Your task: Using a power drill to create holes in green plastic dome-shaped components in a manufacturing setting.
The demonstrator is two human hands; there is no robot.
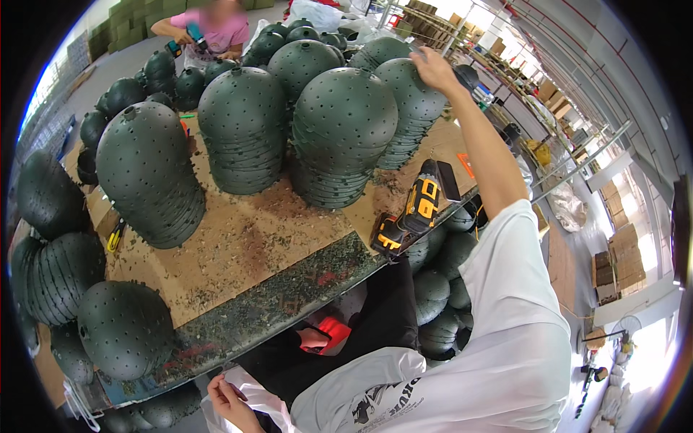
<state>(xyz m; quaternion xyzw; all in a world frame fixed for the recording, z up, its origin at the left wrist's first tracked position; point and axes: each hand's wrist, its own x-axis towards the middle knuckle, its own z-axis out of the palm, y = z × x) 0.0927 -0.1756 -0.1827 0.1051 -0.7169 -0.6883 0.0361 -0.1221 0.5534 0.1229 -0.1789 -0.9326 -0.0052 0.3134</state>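
My right arm stretches forward across the table. My right hand [434, 71] is at the top of the far-right stack of dark green perforated domes [411, 97], its fingers extended at the dome's upper edge. The fingertips partly hide behind the hand. Low at the left, near my lap, my left hand [234, 405] has curled fingers beside a white plastic bag [258, 384]; what they hold, if anything, is hidden. A yellow and black cordless drill [419, 206] lies at the table's right edge, nearest my right arm. Another dome stack [345, 108] stands left of it.
More dome stacks [144, 159] stand along the worktable [253, 238], which is littered with green shavings. Loose domes [126, 328] crowd its left end, and others lie beneath the right edge. Yellow cutters [115, 236] lie at left. Across the table a person [216, 29] holds a teal drill.
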